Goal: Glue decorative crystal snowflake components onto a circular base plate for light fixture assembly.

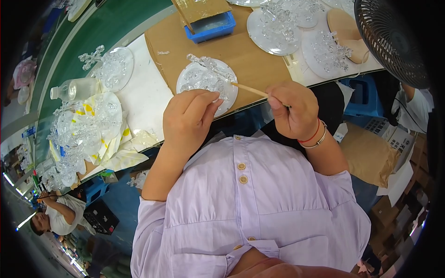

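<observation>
Closest in, the person's lilac buttoned shirt [250, 204] fills the lower middle of the view, with both forearms rising from it toward twelve o'clock. The left hand [187, 121] is curled, fingers bent together and pressed onto the near edge of a round clear plastic disc [200, 79] that lies on a brown cardboard sheet [250, 58]. The right hand [293, 111], at about three o'clock from the left one and apart from it, pinches a thin wooden stick [249, 89] between thumb and bent fingers; a red cord and a silver bangle [315, 139] circle its wrist. The stick runs toward nine o'clock, its tip touching a clear crystal-like branch piece [211, 65] that stands on the disc and tilts toward eleven o'clock.

At nine o'clock from the disc, on the white part of the table [143, 92], lie a heap of clear ornaments on yellow-and-white wrapping [88, 123], a clear plastic bottle [74, 89] on its side, and another disc with a snowflake piece [111, 67]. Farther, toward twelve o'clock, a blue tray [211, 28] sits on the cardboard. At one o'clock, more finished clear discs [278, 28] lie side by side. A black fan [394, 39] hangs at two o'clock. Far off at seven o'clock, another person in a white top [60, 215] is seen.
</observation>
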Demonstrator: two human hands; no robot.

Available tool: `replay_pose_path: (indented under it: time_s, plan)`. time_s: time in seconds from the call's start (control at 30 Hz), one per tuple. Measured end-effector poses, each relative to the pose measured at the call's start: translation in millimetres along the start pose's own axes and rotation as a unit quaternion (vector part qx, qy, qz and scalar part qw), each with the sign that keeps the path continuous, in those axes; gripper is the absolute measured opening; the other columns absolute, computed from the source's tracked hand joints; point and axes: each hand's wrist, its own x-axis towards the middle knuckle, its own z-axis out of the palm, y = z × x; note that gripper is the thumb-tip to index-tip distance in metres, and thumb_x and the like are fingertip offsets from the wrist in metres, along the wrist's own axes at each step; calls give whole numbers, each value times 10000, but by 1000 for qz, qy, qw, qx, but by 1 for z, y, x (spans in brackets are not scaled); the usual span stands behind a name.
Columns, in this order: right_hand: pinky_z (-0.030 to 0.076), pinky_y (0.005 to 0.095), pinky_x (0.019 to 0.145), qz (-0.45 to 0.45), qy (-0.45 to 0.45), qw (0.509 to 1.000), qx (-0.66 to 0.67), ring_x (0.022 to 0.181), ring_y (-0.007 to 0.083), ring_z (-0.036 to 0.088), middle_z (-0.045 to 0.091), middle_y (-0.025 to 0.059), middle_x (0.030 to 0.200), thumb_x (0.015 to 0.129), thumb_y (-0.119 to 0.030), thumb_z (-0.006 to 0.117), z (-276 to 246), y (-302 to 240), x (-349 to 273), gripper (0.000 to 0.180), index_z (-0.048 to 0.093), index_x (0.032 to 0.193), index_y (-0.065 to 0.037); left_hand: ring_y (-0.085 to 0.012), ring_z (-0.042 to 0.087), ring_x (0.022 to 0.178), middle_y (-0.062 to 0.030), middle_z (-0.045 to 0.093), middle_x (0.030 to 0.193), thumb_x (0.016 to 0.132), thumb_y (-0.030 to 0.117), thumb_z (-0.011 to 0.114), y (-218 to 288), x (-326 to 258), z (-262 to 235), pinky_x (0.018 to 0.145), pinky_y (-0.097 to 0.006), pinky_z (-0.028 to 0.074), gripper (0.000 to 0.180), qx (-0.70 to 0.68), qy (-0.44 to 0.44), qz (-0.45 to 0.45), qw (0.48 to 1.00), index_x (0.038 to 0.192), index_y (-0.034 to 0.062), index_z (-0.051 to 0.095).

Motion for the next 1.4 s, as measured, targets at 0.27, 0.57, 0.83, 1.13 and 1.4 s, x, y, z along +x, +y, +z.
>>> replay_pose_path:
  time_s: [0.27, 0.57, 0.83, 1.13, 1.4]
  plan:
    - [470, 332, 534, -11, -33, 999, 21, 586, 266, 596, 631, 121, 760, 878, -16, 588, -1, -17, -8, 67, 537, 923, -14, -238, 633, 732, -57, 665, 810, 714, 58, 787, -1, 0, 2, 633, -328, 495, 192, 3, 4, 5, 1000, 871, 70, 678]
    - [495, 317, 568, 2, -5, 1000, -4, 615, 263, 615, 633, 123, 761, 878, 4, 589, -2, -7, -7, 65, 545, 926, -2, -239, 630, 728, -57, 662, 814, 714, 58, 786, -2, 0, 2, 635, -329, 491, 194, 3, 0, 6, 1000, 873, 69, 676]
    - [505, 311, 586, -29, 28, 998, -57, 647, 273, 628, 644, 134, 798, 873, 6, 618, 5, 14, 10, 105, 554, 956, 4, -249, 622, 746, -66, 651, 826, 705, 82, 803, 2, 4, -5, 658, -337, 488, 220, 12, -14, 11, 1000, 884, 72, 676]
    - [492, 286, 575, -10, 118, 993, -22, 644, 199, 612, 653, 150, 825, 958, -74, 557, -16, 13, 8, 123, 541, 1038, 17, -302, 589, 955, -107, 627, 1051, 740, 100, 774, -14, 61, -29, 804, -376, 487, 416, 42, -79, 77, 993, 1124, 76, 615]
    - [459, 314, 528, -55, 221, 972, 59, 584, 208, 544, 612, 193, 840, 1024, -310, 437, -42, 20, -12, 307, 482, 1188, -55, -284, 656, 770, -81, 681, 830, 739, 51, 741, -23, 72, -82, 663, -362, 515, 190, 36, -178, 70, 981, 911, 78, 667]
